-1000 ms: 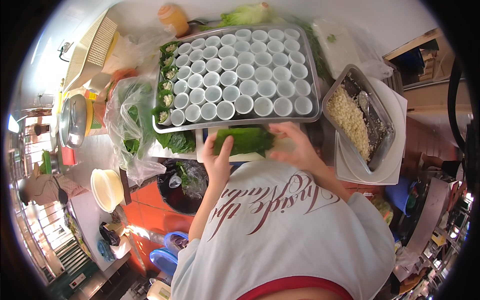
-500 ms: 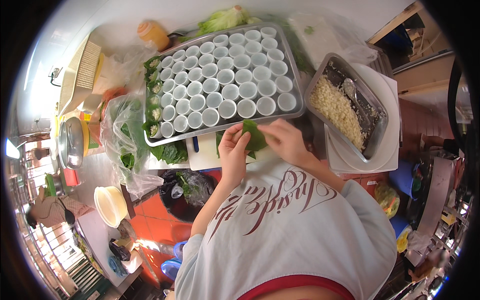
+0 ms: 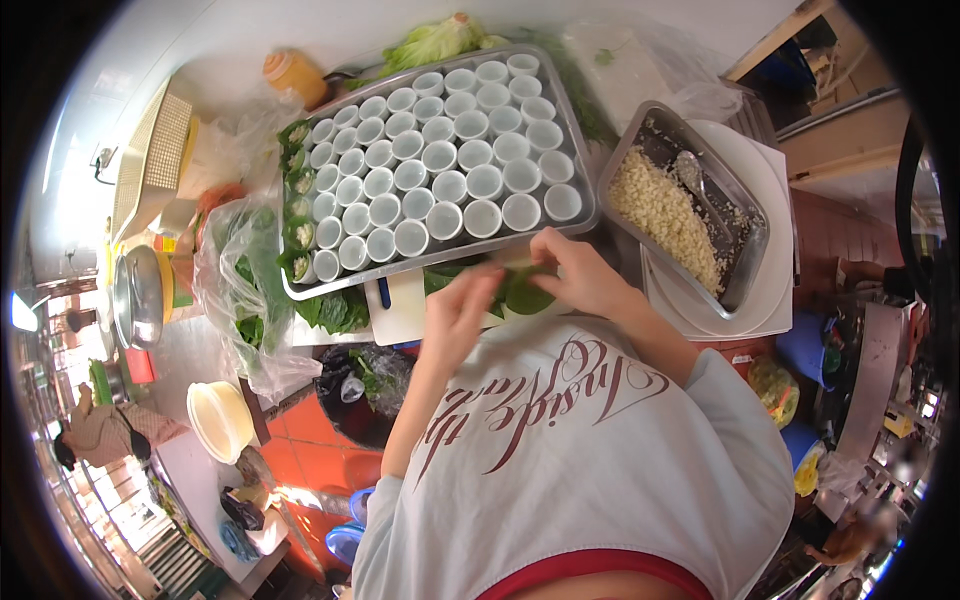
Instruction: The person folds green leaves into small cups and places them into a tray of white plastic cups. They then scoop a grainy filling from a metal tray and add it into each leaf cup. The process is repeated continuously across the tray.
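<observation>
My right hand [image 3: 580, 275] pinches a green leaf [image 3: 528, 293] by its edge, just in front of a metal tray [image 3: 450, 258]. Motion smears my left hand [image 3: 460, 312]; it is close to the leaf's left side, and whether its fingers grip anything I cannot tell. Rows of small white cups [image 3: 440, 157] fill most of the tray. Down the tray's left side runs a column of folded green leaves [image 3: 292, 222] with pale bits inside. More dark green leaves [image 3: 440, 275] lie on a white cutting board [image 3: 402, 310] below the hands.
To the right, a metal pan [image 3: 745, 285] holds chopped pale food [image 3: 660, 215] and a spoon [image 3: 692, 172]. A plastic bag of greens [image 3: 235, 290] sits left of the tray. Behind it are lettuce [image 3: 435, 42] and an orange jar [image 3: 293, 75]. A black bag-lined bin [image 3: 350, 400] stands below the counter.
The leaf has been turned and lowered slightly. My left hand has moved down and left from its grip on the leaf, while my right hand now pinches it. The view has shifted slightly.
</observation>
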A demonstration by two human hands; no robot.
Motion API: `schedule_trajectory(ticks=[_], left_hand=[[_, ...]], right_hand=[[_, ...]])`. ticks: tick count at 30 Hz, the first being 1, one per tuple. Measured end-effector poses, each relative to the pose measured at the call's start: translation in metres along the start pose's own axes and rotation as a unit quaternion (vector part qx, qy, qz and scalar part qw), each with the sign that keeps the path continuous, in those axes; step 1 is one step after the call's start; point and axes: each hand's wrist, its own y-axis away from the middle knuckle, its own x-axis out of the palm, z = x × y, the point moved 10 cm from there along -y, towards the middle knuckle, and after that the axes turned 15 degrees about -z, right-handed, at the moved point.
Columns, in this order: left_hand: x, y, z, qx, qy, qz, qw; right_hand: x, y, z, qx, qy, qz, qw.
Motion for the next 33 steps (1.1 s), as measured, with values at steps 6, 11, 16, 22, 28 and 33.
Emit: schedule_trajectory(ticks=[6, 11, 16, 22, 28, 33], left_hand=[[-0.11, 0.071, 0.026, -0.08, -0.537, 0.079, 0.836], [-0.084, 0.043, -0.027, 0.016, -0.447, -0.034, 0.894], [0.014, 0.024, -0.043, 0.146, -0.39, 0.097, 0.904], [-0.037, 0.025, 0.003, -0.052, -0.444, 0.098, 0.889], [-0.103, 0.083, 0.049, 0.124, -0.549, 0.187, 0.805], [-0.051, 0.051, -0.015, 0.051, -0.29, 0.117, 0.948]], right_hand=[[-0.014, 0.01, 0.008, 0.034, 0.018, 0.072, 0.997], [0.008, 0.018, 0.013, 0.037, 0.05, 0.123, 0.99], [0.016, 0.012, 0.026, 0.033, 0.066, 0.131, 0.989], [-0.018, 0.014, 0.019, 0.053, 0.059, 0.079, 0.994], [-0.02, 0.021, 0.008, 0.059, 0.046, 0.08, 0.994], [0.009, 0.019, 0.018, 0.028, 0.031, 0.14, 0.989]])
